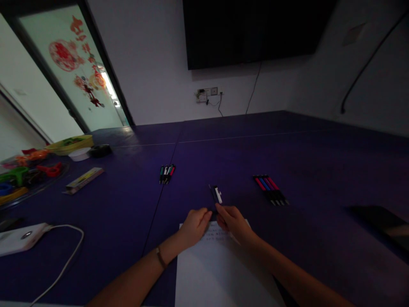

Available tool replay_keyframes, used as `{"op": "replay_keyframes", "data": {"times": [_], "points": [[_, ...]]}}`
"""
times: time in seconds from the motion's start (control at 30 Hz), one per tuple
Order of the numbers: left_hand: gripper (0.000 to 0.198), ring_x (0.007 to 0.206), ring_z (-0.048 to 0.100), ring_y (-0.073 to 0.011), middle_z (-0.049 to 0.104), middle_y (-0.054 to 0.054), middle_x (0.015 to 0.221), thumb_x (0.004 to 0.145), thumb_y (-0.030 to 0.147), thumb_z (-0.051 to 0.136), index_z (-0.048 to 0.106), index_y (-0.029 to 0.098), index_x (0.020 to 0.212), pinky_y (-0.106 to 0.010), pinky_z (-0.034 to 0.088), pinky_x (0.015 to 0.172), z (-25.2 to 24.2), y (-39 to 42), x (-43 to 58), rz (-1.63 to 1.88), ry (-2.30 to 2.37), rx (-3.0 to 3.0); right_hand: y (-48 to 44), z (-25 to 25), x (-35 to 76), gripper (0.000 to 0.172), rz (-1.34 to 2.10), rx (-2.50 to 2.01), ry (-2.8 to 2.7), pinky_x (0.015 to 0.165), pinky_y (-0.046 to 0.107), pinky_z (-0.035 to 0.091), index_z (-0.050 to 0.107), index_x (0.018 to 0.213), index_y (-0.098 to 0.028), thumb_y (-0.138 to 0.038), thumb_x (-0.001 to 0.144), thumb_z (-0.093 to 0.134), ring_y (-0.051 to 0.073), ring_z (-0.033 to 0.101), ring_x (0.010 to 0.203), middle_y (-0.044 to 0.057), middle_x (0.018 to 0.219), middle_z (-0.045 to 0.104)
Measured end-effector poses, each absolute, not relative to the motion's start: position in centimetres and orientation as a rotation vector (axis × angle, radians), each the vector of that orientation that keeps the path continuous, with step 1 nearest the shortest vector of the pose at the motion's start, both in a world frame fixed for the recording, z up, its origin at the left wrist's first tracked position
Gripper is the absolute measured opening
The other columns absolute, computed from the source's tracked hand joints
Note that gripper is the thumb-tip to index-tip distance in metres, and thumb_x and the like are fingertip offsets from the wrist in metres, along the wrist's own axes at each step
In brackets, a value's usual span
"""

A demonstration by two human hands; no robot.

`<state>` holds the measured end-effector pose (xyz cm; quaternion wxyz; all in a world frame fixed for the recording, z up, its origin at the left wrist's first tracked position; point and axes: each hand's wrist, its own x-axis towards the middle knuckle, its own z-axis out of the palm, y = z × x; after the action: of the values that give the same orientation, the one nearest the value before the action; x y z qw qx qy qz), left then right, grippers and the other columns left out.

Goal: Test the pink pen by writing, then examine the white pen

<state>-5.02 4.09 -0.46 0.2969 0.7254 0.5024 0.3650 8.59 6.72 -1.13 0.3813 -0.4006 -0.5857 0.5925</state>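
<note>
My left hand point(195, 225) is closed, its thumb and fingers wrapped round a small dark piece point(214, 211) that looks like part of a pen. My right hand point(235, 221) pinches at the other end of that piece, fingertips nearly touching the left ones. Just beyond the fingertips are a white pen barrel point(218, 195) with a dark end and a thin refill point(211, 192); whether the refill touches the right fingers I cannot tell. Below both hands lies a white sheet of paper point(220, 273) with handwriting near its top edge.
Several pens point(271, 189) lie in a row at the right, and another group of pens point(166, 174) at the left. A small box point(84, 180), colourful toys, a white power bank point(24, 238) with a cable, and a dark phone-like slab point(380, 224) stand around the purple table.
</note>
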Motion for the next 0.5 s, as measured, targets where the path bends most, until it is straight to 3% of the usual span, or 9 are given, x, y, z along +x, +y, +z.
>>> {"op": "replay_keyframes", "data": {"times": [0.13, 0.23, 0.4, 0.5], "points": [[0.049, 0.034, 0.021, -0.0056, 0.025, 0.007, 0.038, 0.075, 0.058, 0.028, 0.028, 0.02, 0.046, -0.024, 0.014, 0.038, 0.2, 4.0, -4.9, 0.847, 1.096, 1.36, 6.7, -0.8, 9.0, 0.048, 1.309, -0.981, -1.71, 0.041, 0.022, 0.023, 0.036, 0.046, -0.018, -0.057, 0.075, 0.035, 0.006, 0.029, 0.04, -0.004, 0.042, 0.034], [0.049, 0.032, 0.014, -0.0032, 0.019, 0.009, 0.038, 0.07, 0.061, 0.036, 0.023, 0.02, 0.047, -0.023, 0.007, 0.036, 0.6, 4.2, -5.4, 0.791, 0.979, 1.093, 6.5, -0.1, 9.2, 0.042, 1.176, -0.917, -1.871, 0.047, 0.022, 0.029, 0.039, 0.051, -0.018, -0.051, 0.078, 0.034, 0.008, 0.035, 0.046, -0.003, 0.047, 0.04], [0.045, 0.033, 0.019, -0.0026, 0.023, 0.009, 0.039, 0.066, 0.054, 0.051, 0.029, 0.018, 0.049, -0.021, 0.01, 0.036, 0.2, 4.9, -5.8, 0.991, 0.963, 1.065, 6.5, 0.2, 9.2, 0.024, 1.063, -0.896, -1.936, 0.052, 0.023, 0.032, 0.045, 0.068, -0.018, -0.04, 0.076, 0.041, 0.01, 0.04, 0.054, -0.002, 0.058, 0.047], [0.042, 0.034, 0.023, -0.0029, 0.028, 0.009, 0.04, 0.067, 0.052, 0.052, 0.035, 0.017, 0.052, -0.02, 0.014, 0.037, -0.2, 5.0, -5.7, 1.019, 0.999, 1.141, 6.8, 0.0, 9.3, 0.032, 1.079, -0.952, -1.913, 0.05, 0.023, 0.031, 0.045, 0.06, -0.018, -0.041, 0.079, 0.034, 0.01, 0.039, 0.051, -0.002, 0.053, 0.045]]}}
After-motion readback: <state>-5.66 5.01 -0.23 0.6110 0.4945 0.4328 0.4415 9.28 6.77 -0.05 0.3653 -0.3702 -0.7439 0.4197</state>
